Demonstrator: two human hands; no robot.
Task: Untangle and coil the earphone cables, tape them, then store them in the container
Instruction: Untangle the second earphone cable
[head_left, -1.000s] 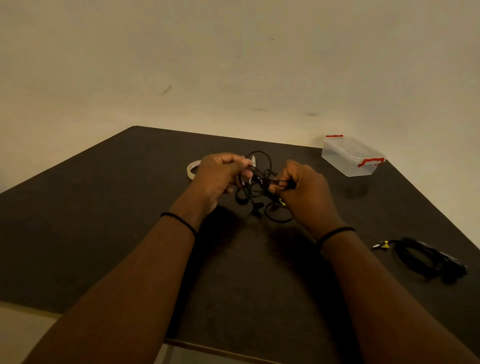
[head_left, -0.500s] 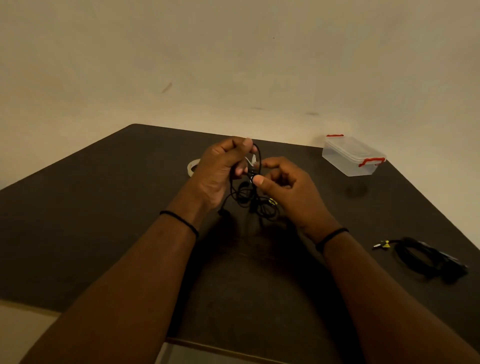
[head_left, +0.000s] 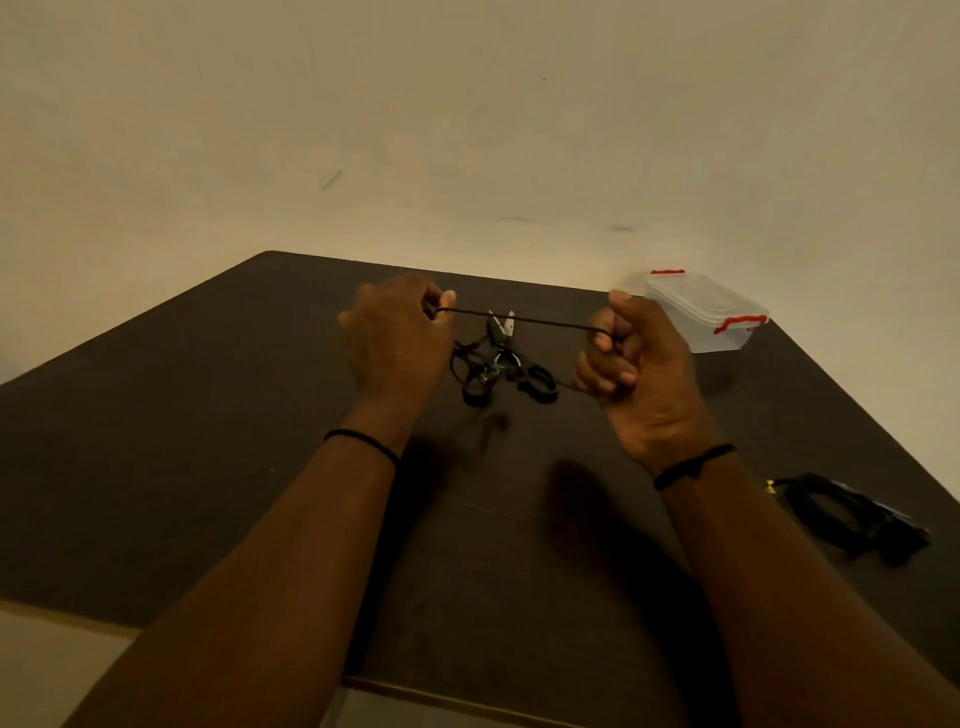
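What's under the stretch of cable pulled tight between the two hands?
Under the taut cable hangs the rest of the tangle, with a white clip, over the dark table. The cable's ends are hidden inside the left hand and right hand.

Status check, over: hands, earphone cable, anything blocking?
Left hand and right hand pinch earphone cable taut. Tangle hangs below. Container lidded.

Plain indoor room, type undetermined. Dark table (head_left: 208, 493) standing against bare, scuffed cream wall (head_left: 467, 130). Clear lidded container (head_left: 701, 312) with red clips sitting at far right corner. Dim yellowish light falling throughout.
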